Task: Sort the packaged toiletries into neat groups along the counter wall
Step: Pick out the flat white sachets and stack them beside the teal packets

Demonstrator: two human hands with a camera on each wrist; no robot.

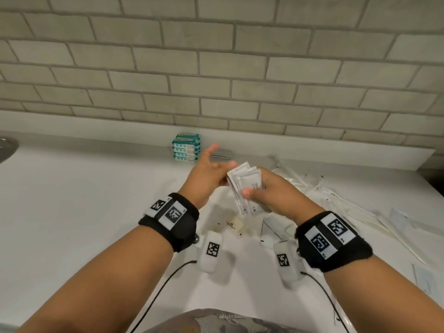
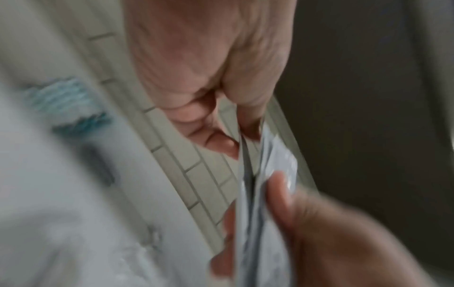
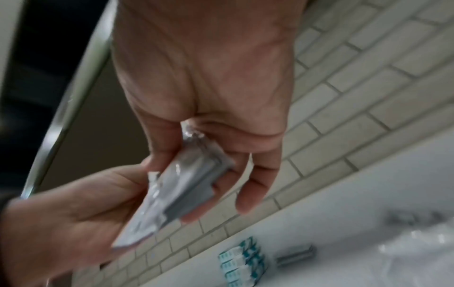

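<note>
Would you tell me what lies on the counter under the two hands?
Under the left hand and right hand, which holds white sachets, lie a beige packet and a flat white packet; the forearms hide anything else.

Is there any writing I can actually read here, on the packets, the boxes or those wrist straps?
White sachets held in the right hand: a few letters show, roughly "SHA..." above "CO...", the rest cut off and blurred.
Teal boxes stacked by the wall: print too small to read.
Small beige packet on the counter: dark mark, unreadable.
Wristbands: black-and-white square code markers only, no words.
Both wrist views: too blurred to read anything.
</note>
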